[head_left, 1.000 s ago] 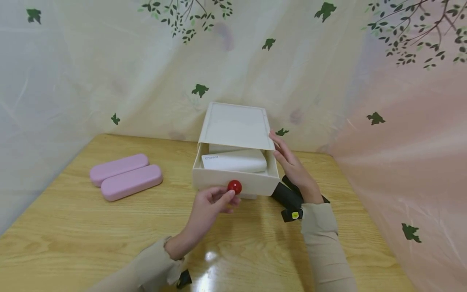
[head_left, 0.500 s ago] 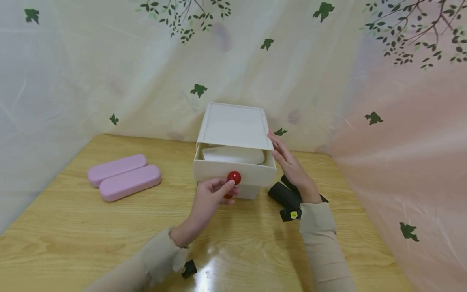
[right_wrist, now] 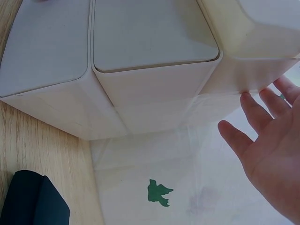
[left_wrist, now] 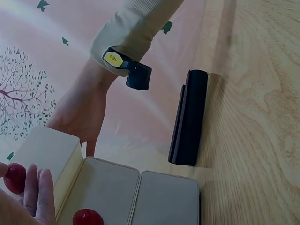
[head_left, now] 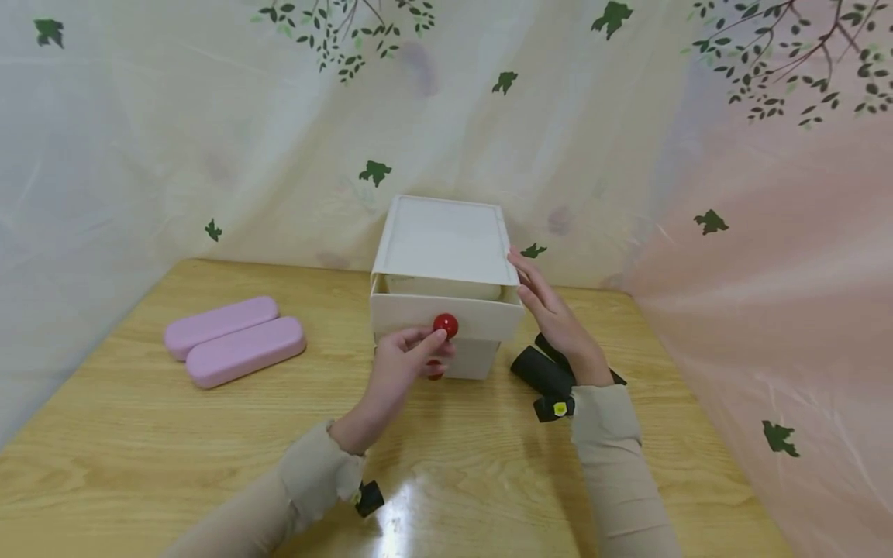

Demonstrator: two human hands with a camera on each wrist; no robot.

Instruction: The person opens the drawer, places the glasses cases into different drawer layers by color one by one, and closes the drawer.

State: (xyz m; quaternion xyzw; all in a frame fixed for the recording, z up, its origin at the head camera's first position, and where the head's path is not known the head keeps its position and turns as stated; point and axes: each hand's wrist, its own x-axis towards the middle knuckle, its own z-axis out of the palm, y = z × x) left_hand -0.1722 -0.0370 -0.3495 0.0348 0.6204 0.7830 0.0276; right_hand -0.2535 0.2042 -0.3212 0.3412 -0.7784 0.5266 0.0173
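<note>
A white drawer cabinet (head_left: 446, 239) stands at the middle of the table, its top drawer (head_left: 401, 314) partly pulled out. My left hand (head_left: 396, 363) pinches that drawer's round red knob (head_left: 446, 325) between thumb and fingers. Inside the drawer, only a strip of a white case (head_left: 443, 287) shows under the cabinet top. A second red knob (left_wrist: 87, 217) sits on the drawer below, which is pushed in. My right hand (head_left: 558, 329) rests on the cabinet's right side, its fingers extended; in the right wrist view its fingertips touch the upper side wall (right_wrist: 222, 75).
Two pink-purple oblong cases (head_left: 246, 353) lie side by side on the left of the wooden table (head_left: 139, 449). Black cases (head_left: 543, 372) lie right of the cabinet, beside my right wrist. A patterned curtain (head_left: 293, 155) hangs close behind the cabinet.
My left hand has moved away from me with the knob, and the top drawer has slid further in, covering most of the white case. My right hand has stayed at the cabinet's side.
</note>
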